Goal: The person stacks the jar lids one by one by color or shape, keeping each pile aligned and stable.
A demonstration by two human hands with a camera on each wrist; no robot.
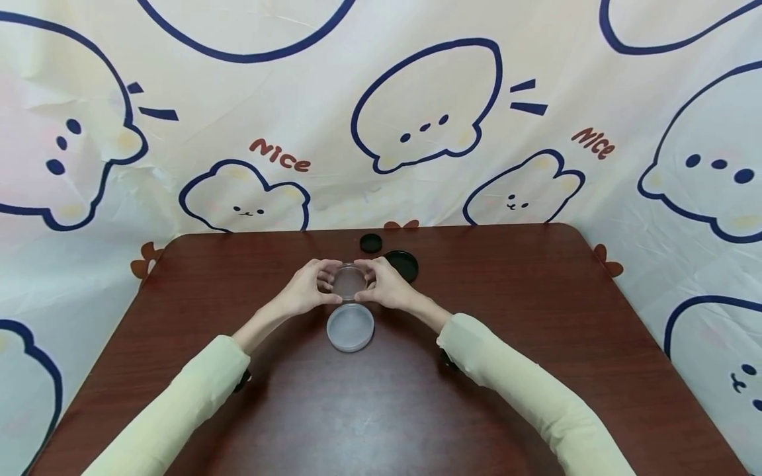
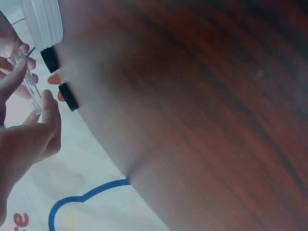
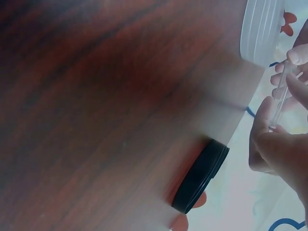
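Note:
Both hands hold a clear round dish point(image 1: 348, 283), shallow like a petri dish, raised over the back part of the table. My left hand point(image 1: 309, 287) grips its left edge between thumb and fingers. On the opposite edge, the right hand point(image 1: 388, 285) pinches in the same way. From the side, the dish point(image 3: 279, 103) appears thin and flat in the right wrist view. Just nearer to me stands a round, frosted plastic container point(image 1: 350, 328); its wall point(image 2: 44, 21) shows ridges in the left wrist view.
A wide black round lid point(image 1: 403, 266) lies behind the right hand, partly hidden by it. Farther back is a smaller black round piece point(image 1: 371, 243). The brown wooden table point(image 1: 506, 297) meets a printed cloth backdrop point(image 1: 333, 198) at its back edge.

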